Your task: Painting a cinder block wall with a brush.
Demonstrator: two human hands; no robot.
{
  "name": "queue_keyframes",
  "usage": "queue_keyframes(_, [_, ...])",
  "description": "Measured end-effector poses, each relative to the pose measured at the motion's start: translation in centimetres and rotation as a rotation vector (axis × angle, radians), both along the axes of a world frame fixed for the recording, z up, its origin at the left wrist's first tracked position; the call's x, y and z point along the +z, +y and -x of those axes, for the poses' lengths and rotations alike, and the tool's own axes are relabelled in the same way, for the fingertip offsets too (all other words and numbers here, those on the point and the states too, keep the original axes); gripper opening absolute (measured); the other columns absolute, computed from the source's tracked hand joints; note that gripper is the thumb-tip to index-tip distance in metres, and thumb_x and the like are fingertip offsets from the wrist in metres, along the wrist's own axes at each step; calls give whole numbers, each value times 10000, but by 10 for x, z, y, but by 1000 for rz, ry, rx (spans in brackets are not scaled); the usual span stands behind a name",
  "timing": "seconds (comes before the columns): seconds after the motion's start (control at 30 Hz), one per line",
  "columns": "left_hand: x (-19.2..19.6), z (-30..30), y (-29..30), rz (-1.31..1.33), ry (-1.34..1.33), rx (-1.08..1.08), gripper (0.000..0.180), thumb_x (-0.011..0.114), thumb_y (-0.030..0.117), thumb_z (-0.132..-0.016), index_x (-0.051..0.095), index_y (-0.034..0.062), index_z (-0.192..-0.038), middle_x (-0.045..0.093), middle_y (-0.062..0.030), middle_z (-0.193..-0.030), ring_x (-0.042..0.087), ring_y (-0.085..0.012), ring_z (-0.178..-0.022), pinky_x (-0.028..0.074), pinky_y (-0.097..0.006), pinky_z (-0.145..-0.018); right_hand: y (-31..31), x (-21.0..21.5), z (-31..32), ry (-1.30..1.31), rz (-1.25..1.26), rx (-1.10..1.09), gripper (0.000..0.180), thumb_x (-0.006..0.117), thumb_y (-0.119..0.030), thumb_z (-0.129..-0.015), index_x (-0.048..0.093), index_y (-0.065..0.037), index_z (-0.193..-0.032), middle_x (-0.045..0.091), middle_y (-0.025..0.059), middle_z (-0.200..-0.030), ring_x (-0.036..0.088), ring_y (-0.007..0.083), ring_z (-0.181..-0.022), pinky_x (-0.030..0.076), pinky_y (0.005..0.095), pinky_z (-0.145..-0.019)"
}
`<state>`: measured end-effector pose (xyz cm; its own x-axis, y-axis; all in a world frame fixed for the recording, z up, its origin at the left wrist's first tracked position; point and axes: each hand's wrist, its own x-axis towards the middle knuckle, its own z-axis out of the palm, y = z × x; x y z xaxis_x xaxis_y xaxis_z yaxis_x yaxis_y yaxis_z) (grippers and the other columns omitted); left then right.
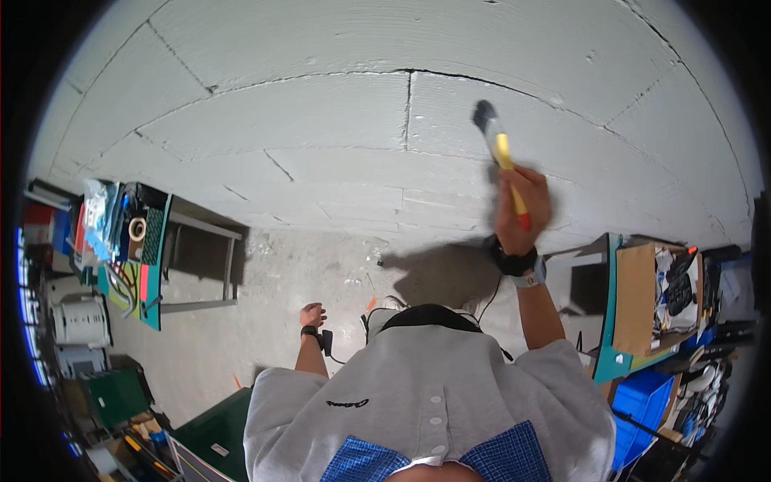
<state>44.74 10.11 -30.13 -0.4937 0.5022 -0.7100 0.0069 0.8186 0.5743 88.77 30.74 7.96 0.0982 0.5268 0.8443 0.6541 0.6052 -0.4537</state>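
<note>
In my raised right hand (pixel 528 199) is a paintbrush (pixel 503 151), its yellow handle red at the end and my fingers closed around it. The dark bristles point up and away, close to a pale grey-white block wall (pixel 305 112); whether they touch it I cannot tell. Dark joint lines run between the wall's blocks. Low at my left side hangs my left hand (pixel 313 314), holding nothing, its fingers loosely bent and a little apart. Both wrists wear dark bands.
To the left stands a green-topped table (pixel 152 293) with a tape roll (pixel 138 230) and plastic bags. On the right, another green-topped table (pixel 608 321) carries an open cardboard box (pixel 636 299) of parts. A blue crate (pixel 645 414) sits lower right. Concrete floor (pixel 273 281) lies below.
</note>
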Motion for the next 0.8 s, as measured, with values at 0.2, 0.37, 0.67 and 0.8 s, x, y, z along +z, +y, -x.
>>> queue_keyframes(0.2, [8, 5, 33, 19, 31, -119, 286, 569, 190, -862, 711, 90, -1089, 739, -74, -866, 704, -176, -653, 527, -299, -557, -10, 1, 8, -58, -43, 110, 150, 695, -10, -843, 725, -53, -984, 693, 138, -975, 688, 267, -851, 543, 341, -703])
queue_keyframes(0.37, [-6, 15, 32, -6, -45, -79, 255, 617, 193, -866, 712, 84, -1076, 722, -70, -844, 698, -202, -649, 541, -323, -552, 1, 8, 4, -14, -43, 39, 136, 696, -15, -846, 727, -53, -973, 694, 122, -968, 686, 244, -831, 540, 326, -683])
queue_keyframes(0.67, [8, -7, 40, 164, -4, -211, 287, 582, 214, -899, 682, 88, -1138, 732, -83, -922, 703, -202, -676, 521, -324, -562, -19, 2, -85, 42, -106, -128, 129, 686, 7, -822, 715, -36, -940, 684, 108, -888, 670, 239, -788, 540, 327, -686])
queue_keyframes(0.8, [16, -30, 64, 131, -41, -215, 296, 559, 194, -906, 660, 90, -1164, 725, -81, -939, 701, -199, -677, 508, -321, -542, -11, 11, -67, -59, -108, -68, 109, 686, -19, -820, 712, -41, -924, 690, 101, -895, 670, 254, -789, 535, 345, -674])
